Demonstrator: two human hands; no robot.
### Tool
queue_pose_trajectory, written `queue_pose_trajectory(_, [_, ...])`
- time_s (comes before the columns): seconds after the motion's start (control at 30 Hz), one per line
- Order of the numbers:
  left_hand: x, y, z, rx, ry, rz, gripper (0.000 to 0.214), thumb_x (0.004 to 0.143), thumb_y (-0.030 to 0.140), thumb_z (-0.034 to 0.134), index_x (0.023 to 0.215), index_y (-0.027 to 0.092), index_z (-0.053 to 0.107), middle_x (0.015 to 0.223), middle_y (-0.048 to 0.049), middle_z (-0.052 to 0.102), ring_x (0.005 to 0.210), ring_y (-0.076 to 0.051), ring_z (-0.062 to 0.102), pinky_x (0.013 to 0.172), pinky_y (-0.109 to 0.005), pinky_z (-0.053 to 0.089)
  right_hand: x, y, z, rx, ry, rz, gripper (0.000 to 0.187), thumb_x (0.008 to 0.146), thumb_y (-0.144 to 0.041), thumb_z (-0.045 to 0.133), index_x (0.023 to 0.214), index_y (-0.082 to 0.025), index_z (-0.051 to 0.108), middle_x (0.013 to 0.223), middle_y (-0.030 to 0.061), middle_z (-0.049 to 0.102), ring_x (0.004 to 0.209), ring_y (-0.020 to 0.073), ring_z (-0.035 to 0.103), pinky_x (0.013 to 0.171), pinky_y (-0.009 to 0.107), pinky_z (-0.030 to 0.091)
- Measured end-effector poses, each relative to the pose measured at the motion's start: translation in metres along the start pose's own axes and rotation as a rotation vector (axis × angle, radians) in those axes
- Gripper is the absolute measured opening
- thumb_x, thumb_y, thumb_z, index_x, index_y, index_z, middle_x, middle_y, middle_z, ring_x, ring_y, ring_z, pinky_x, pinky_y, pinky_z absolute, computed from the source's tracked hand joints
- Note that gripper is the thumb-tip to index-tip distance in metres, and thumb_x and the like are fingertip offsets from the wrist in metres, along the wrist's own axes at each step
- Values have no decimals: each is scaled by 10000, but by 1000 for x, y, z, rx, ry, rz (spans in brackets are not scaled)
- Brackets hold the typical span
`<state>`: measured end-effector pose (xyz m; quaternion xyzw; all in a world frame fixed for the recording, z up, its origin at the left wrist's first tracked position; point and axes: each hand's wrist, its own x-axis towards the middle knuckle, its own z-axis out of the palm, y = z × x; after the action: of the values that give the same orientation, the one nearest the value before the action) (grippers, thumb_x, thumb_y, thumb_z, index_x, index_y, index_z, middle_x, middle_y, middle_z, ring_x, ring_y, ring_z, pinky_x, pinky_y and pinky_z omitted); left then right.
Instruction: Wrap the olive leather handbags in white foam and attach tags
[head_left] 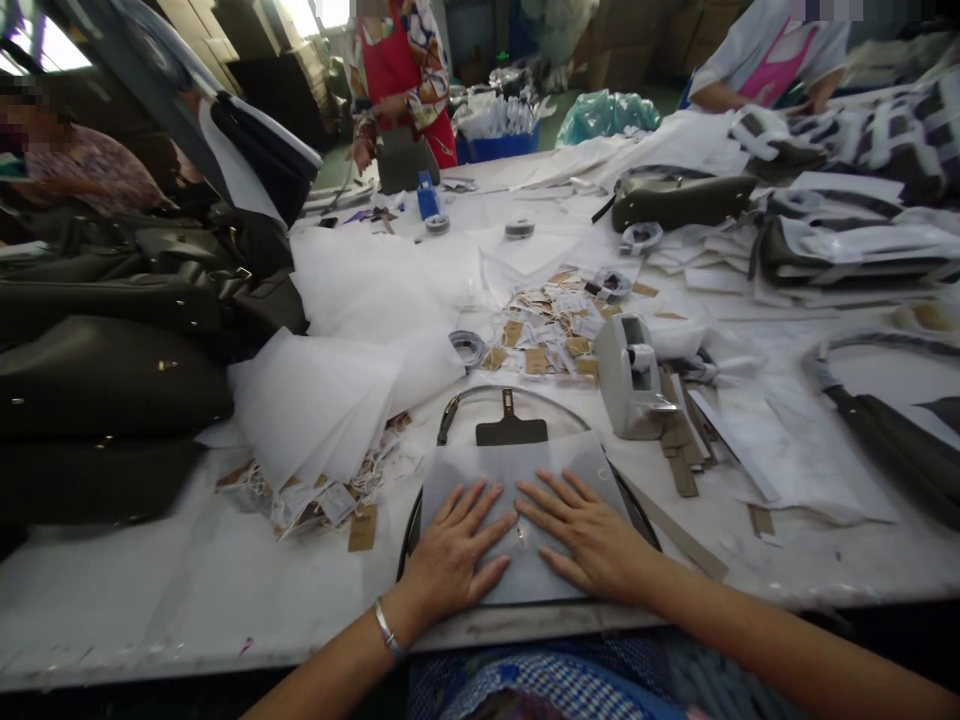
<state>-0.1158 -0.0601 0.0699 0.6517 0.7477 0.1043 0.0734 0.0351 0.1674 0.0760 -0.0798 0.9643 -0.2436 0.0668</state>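
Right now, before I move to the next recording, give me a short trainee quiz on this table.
1. True or false: the left hand and the right hand both lie flat on the white sheet.
2. What stands on the table to the right of that sheet? A) a kettle B) a tape dispenser C) a sewing machine
3. Which wrist wears a bracelet?
Key: 1 true; 2 B; 3 the left.
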Motion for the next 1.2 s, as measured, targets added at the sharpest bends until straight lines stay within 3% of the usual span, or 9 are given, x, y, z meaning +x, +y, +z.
queue_pose_trajectory(0.27, [4,-1,-5,-62,-12,18,504,928,346,549,1424,348,463,1617,-47,239,1469,-327,247,1167,-552,281,1,-2,13,-111,36,58,618,902,-146,475,1491,-311,380,1606,-7,258,1468,302,234,1179,558,185])
queue_pose_trajectory(0.37, [5,-2,-5,-57,-31,10,532,922,341,556,1441,350,436,1621,-57,224,1472,-331,236,1161,-548,287,2,-1,9,-104,-1,52,581,951,-310,502,1509,-319,341,1610,-8,246,1474,302,211,1175,550,196])
queue_pose_trajectory(0.47, [4,-4,-3,-79,-30,3,537,927,371,547,1449,362,420,1624,-50,215,1470,-323,246,1168,-526,280,5,-3,7,-90,-11,104,677,937,-519,511,1533,-281,294,1609,23,248,1468,314,222,1170,547,206])
queue_pose_trajectory(0.6, [3,-5,-1,-96,-20,1,547,926,397,556,1452,367,411,1626,-39,208,1467,-313,258,1182,-503,252,13,-8,9,-133,4,208,662,946,-486,516,1533,-274,293,1616,51,226,1455,304,259,1155,532,239])
queue_pose_trajectory(0.77, [4,-3,-2,-70,-18,-1,578,919,404,570,1465,325,397,1622,-66,220,1470,-307,251,1176,-492,263,14,-6,13,-199,1,165,683,902,-353,629,1513,-318,325,1609,69,249,1447,315,281,1135,540,275])
queue_pose_trajectory(0.87, [4,-3,-2,-14,-11,0,603,910,409,581,1469,280,396,1602,-87,275,1467,-309,257,1163,-490,293,12,-2,13,-244,27,127,686,892,-309,634,1510,-303,338,1607,80,250,1448,322,280,1126,548,291])
queue_pose_trajectory(0.97, [3,-7,4,29,89,9,525,936,375,543,1436,247,452,1538,-87,408,1448,-287,307,1147,-450,329,7,2,15,-286,86,75,656,909,-350,596,1508,-241,353,1592,81,288,1448,303,285,1119,516,318])
queue_pose_trajectory(1.07, [2,-16,11,25,207,4,412,957,179,452,1358,196,542,1430,-61,549,1403,-231,393,1140,-388,342,3,10,18,-309,164,19,604,920,-358,563,1474,-169,413,1548,85,381,1435,282,315,1113,463,337])
queue_pose_trajectory(1.2, [8,-28,7,9,198,18,450,930,34,400,1324,172,566,1351,-4,623,1313,-142,496,1121,-289,347,2,23,16,-296,276,-31,413,964,-249,476,1354,-133,545,1418,74,556,1350,214,446,1079,359,372])
